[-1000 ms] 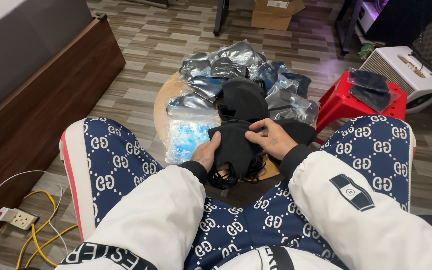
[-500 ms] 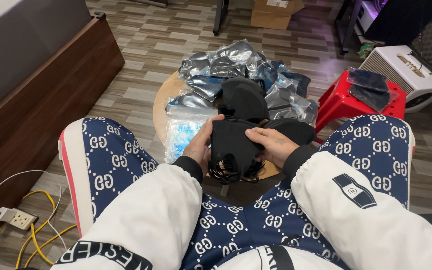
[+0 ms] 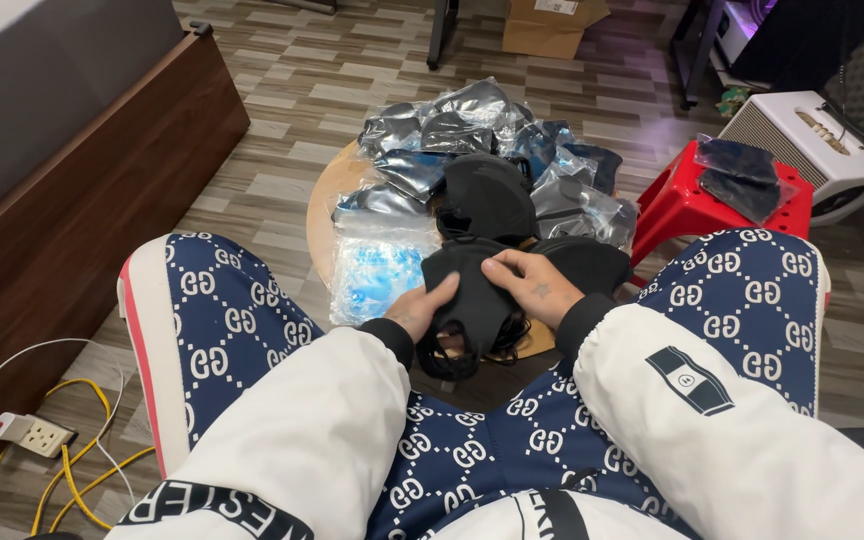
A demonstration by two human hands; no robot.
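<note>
I sit with my knees apart over a low round wooden table (image 3: 327,205). Both my hands hold a stack of black cloth face masks (image 3: 472,300) at the table's near edge. My left hand (image 3: 420,308) grips the stack from the left with the thumb on top. My right hand (image 3: 537,287) lies over the stack's right side, fingers pressing on the top mask. Black ear loops dangle below the stack. A heap of black masks (image 3: 487,195) sits just beyond my hands. A clear bag of light blue masks (image 3: 377,275) lies to the left of my left hand.
Several clear plastic bags with dark masks (image 3: 452,125) cover the far half of the table. A red plastic stool (image 3: 692,205) at the right carries more bagged masks. A white amplifier (image 3: 817,150) stands behind it. A brown wooden bed frame (image 3: 72,230) runs along the left. A power strip (image 3: 27,432) with yellow cable lies on the floor.
My left hand slid lower along the stack's left side and my right hand shifted over the top mask. The stack stayed at the table's near edge.
</note>
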